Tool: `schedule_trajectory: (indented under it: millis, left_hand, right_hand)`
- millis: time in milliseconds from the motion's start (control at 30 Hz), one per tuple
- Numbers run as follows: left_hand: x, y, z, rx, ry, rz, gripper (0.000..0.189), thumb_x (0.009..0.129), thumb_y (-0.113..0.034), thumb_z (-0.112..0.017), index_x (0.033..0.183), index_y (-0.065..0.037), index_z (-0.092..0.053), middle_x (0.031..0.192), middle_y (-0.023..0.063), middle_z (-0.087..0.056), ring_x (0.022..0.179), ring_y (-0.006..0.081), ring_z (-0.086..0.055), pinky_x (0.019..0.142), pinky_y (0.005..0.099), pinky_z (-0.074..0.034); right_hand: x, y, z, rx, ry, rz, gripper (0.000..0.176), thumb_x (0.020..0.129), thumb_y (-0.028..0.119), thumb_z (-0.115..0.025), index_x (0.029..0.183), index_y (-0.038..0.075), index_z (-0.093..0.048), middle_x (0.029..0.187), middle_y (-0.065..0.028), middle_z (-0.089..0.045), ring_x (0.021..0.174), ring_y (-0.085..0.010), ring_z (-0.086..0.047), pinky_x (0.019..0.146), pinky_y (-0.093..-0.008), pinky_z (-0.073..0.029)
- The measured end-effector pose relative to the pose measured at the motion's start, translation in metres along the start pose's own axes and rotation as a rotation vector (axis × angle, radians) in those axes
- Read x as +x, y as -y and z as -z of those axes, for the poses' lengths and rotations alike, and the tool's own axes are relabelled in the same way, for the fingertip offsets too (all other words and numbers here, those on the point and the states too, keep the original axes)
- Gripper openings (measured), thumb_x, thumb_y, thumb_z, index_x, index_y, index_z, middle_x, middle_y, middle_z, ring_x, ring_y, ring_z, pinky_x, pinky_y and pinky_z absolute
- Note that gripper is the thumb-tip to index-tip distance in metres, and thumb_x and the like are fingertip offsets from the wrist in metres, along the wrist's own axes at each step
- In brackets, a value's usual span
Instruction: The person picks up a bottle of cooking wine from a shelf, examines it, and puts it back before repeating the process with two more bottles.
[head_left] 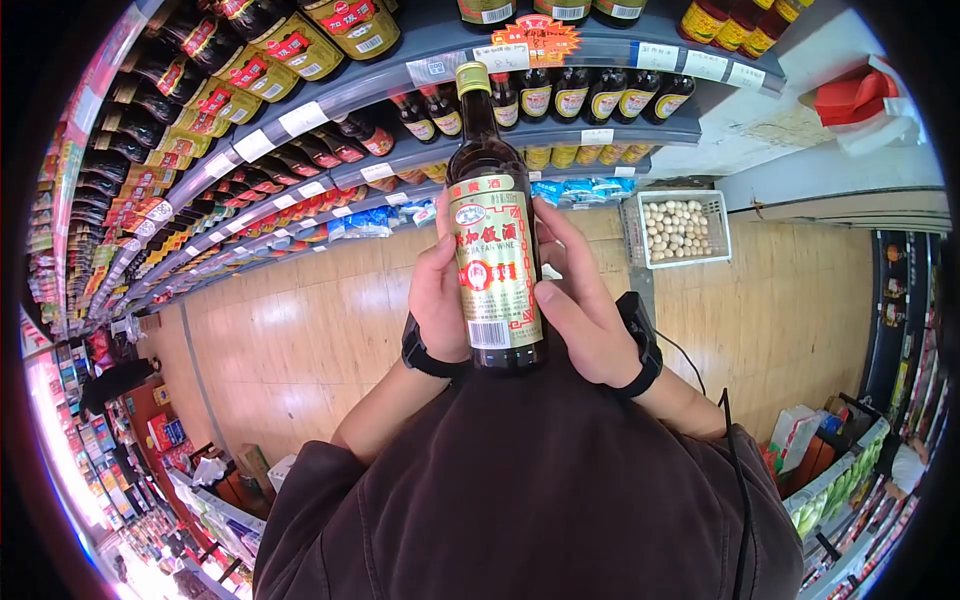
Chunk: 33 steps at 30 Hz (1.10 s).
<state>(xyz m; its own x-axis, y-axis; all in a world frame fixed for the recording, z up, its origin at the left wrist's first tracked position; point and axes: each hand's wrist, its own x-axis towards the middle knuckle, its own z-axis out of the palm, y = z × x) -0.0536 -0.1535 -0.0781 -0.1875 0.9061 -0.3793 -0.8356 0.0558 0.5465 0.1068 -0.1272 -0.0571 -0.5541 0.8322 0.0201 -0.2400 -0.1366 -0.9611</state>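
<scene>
A dark glass wine bottle [497, 240] with a yellow-green cap and a cream label with red print is held up in front of my chest. Its label faces me, with the neck pointing toward the shelves. My left hand [440, 305] grips its left side, thumb along the label edge and the other fingers behind the glass. On the opposite side my right hand [590, 305] closes around it, thumb near the barcode end. The fingertips behind the bottle are hidden. Both wrists wear black bands.
Shelves [590, 145] of bottles and packets curve along the front and left. A white crate [685, 228] of eggs stands on the wooden floor [300, 360] at the front right. A black cable [738, 490] hangs at my right side. More stocked shelves [850, 480] lie behind me.
</scene>
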Motion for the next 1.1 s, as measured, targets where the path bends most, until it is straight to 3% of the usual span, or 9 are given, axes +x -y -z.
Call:
schedule_trajectory:
  millis: [267, 467, 700, 867, 933, 1000, 1100]
  left_hand:
    - [0.010, 0.000, 0.019, 0.058, 0.073, 0.110, 0.068, 0.099, -0.050, -0.031, 0.138, 0.005, -0.046, 0.123, 0.0238, -0.063, 0.107, 0.0341, -0.066, 0.091, 0.0448, -0.055]
    - [0.012, 0.000, 0.020, 0.012, 0.081, 0.139, 0.071, 0.097, -0.055, -0.035, 0.138, 0.002, -0.047, 0.118, 0.0250, -0.063, 0.102, 0.0340, -0.067, 0.084, 0.0450, -0.058]
    - [0.016, 0.003, 0.022, -0.025, 0.070, 0.136, 0.071, 0.097, -0.055, -0.037, 0.138, 0.001, -0.047, 0.117, 0.0248, -0.064, 0.098, 0.0325, -0.069, 0.082, 0.0445, -0.059]
    - [0.010, 0.001, 0.009, 0.009, 0.087, 0.133, 0.068, 0.097, -0.053, -0.037, 0.140, 0.000, -0.045, 0.117, 0.0234, -0.064, 0.099, 0.0323, -0.068, 0.085, 0.0429, -0.058]
    - [0.010, 0.002, 0.000, 0.015, 0.094, 0.122, 0.065, 0.099, -0.050, -0.036, 0.142, -0.002, -0.043, 0.121, 0.0224, -0.063, 0.103, 0.0319, -0.068, 0.087, 0.0426, -0.057]
    - [0.007, 0.004, -0.018, 0.108, 0.075, -0.083, 0.058, 0.102, -0.040, -0.033, 0.149, -0.005, -0.033, 0.132, 0.0204, -0.057, 0.111, 0.0305, -0.064, 0.094, 0.0427, -0.055]
    - [0.007, 0.002, -0.026, 0.227, 0.152, -0.115, 0.056, 0.103, -0.031, -0.032, 0.154, -0.010, -0.022, 0.141, 0.0178, -0.051, 0.120, 0.0294, -0.060, 0.100, 0.0428, -0.052]
  right_hand:
    - [-0.004, 0.003, 0.002, 0.053, 0.117, -0.085, 0.079, 0.095, -0.002, -0.051, 0.160, 0.006, -0.008, 0.123, -0.0088, -0.040, 0.086, -0.0081, -0.053, 0.075, -0.0236, -0.047]
    - [-0.004, 0.004, 0.005, 0.084, 0.193, -0.081, 0.086, 0.094, -0.001, -0.054, 0.160, 0.007, 0.000, 0.127, -0.0107, -0.037, 0.092, -0.0102, -0.055, 0.079, -0.0255, -0.047]
    - [-0.005, 0.010, 0.010, 0.120, 0.241, -0.071, 0.090, 0.090, -0.006, -0.048, 0.160, 0.006, 0.007, 0.142, -0.0135, -0.032, 0.108, -0.0154, -0.055, 0.092, -0.0301, -0.046]
    - [-0.006, 0.018, 0.011, 0.183, 0.237, -0.144, 0.088, 0.092, -0.002, -0.051, 0.160, 0.005, 0.006, 0.145, -0.0143, -0.031, 0.120, -0.0188, -0.050, 0.101, -0.0334, -0.043]
    - [-0.004, 0.019, 0.011, 0.160, 0.170, -0.180, 0.091, 0.094, 0.005, -0.059, 0.159, 0.004, 0.005, 0.146, -0.0162, -0.032, 0.129, -0.0220, -0.044, 0.106, -0.0358, -0.039]
    - [-0.003, 0.015, 0.008, 0.123, 0.150, -0.158, 0.097, 0.092, 0.009, -0.065, 0.159, 0.003, 0.005, 0.147, -0.0170, -0.033, 0.132, -0.0230, -0.042, 0.109, -0.0365, -0.038]
    - [-0.003, 0.007, 0.004, 0.011, 0.136, -0.061, 0.107, 0.086, 0.012, -0.075, 0.158, 0.004, 0.004, 0.153, -0.0174, -0.028, 0.140, -0.0252, -0.033, 0.113, -0.0387, -0.033]
